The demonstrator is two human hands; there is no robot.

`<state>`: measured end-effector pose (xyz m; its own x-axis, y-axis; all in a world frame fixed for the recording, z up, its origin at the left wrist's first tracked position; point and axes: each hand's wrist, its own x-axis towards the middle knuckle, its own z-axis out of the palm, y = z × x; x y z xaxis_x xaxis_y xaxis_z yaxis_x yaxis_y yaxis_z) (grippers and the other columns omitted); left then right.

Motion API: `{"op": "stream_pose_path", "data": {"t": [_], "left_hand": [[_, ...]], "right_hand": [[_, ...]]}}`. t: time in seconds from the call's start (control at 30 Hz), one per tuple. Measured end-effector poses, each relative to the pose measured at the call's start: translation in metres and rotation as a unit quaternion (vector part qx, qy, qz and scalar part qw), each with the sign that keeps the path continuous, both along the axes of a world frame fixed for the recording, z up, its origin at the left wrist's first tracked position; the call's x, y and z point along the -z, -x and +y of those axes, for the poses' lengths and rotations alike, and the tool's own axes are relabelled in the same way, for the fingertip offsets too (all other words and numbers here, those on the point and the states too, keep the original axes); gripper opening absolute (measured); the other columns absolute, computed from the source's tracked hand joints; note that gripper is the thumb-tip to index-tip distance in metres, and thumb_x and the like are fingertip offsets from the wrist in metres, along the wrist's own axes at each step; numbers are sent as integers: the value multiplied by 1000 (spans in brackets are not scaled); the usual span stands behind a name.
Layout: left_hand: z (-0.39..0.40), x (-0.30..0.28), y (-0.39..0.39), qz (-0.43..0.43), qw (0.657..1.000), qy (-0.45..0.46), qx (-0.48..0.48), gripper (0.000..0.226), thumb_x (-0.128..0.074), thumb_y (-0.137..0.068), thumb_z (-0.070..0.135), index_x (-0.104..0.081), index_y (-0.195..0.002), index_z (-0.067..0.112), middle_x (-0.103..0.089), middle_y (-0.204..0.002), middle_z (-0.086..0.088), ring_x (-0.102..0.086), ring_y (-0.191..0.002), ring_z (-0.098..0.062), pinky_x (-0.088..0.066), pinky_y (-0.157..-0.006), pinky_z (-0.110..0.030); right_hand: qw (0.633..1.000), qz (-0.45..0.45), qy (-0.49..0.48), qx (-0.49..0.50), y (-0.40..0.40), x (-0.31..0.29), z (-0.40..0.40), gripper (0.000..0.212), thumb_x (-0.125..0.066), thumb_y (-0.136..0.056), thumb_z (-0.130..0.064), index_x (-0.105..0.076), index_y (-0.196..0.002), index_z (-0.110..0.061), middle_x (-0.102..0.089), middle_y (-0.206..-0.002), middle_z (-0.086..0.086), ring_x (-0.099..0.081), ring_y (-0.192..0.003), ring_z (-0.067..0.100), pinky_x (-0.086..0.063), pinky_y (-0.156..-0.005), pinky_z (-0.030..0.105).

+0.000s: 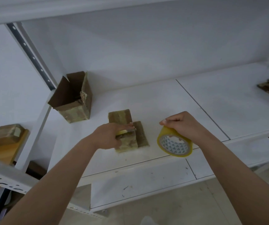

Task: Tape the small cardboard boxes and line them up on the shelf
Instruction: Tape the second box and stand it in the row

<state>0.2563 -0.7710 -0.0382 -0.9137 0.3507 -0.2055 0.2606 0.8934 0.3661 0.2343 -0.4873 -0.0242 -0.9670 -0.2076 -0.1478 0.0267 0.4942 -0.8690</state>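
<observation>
Pressing flat fingers, the left hand (110, 135) rests on the small box (128, 141); the right hand (181, 123) grips the tape roll (174, 144) just beside it.

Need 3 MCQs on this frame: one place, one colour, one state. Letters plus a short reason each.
1. Where is the open-topped cardboard box on the shelf?
A. right of the right hand
B. left of and behind the small box
C. on top of the tape roll

2. What colour is the tape roll?
A. yellow
B. red
C. black

3. What is the left hand doing?
A. hanging idle below the shelf
B. gripping the tape roll
C. laid on the small box, fingers stretched over its top

Key: 1 B, it stands by the left upright, further back than the small box. 2 A, the band is yellow around a white patterned core. 3 C, its fingers lie across the box top, while the right hand grips the roll from above.
</observation>
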Motion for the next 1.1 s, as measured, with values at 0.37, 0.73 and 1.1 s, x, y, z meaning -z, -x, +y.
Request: {"op": "stream_pose_path", "data": {"t": [0.37,0.73,1.1], "left_hand": [[73,-23,-22,55,923,-318,-209,64,-61,-61,82,-68,-69,20,-70,-64,16,-64,-62,6,-57,-70,-30],[28,-21,-41,163,906,-281,-271,39,-67,-85,48,-61,-69,13,-65,-65,-10,-64,-65,-27,-54,-68,-48],[-42,29,-63,193,859,-246,-406,32,-57,-93,49,-64,-74,25,-65,-63,21,-63,-65,-6,-43,-58,-25]], "right_hand": [[998,25,8,-61,-20,-21,-34,19,-64,-90,-35,-78,-77,-32,-73,-68,-4,-69,-62,9,-48,-56,20],[978,-66,150,-132,-13,-21,-42,58,-74,-55,-63,-79,-91,-18,-72,-75,11,-63,-60,16,-48,-48,23],[975,74,-173,-120,31,-8,-47,37,-74,-70,-62,-70,-67,-26,-64,-69,-9,-63,-72,13,-51,-75,38]]}}
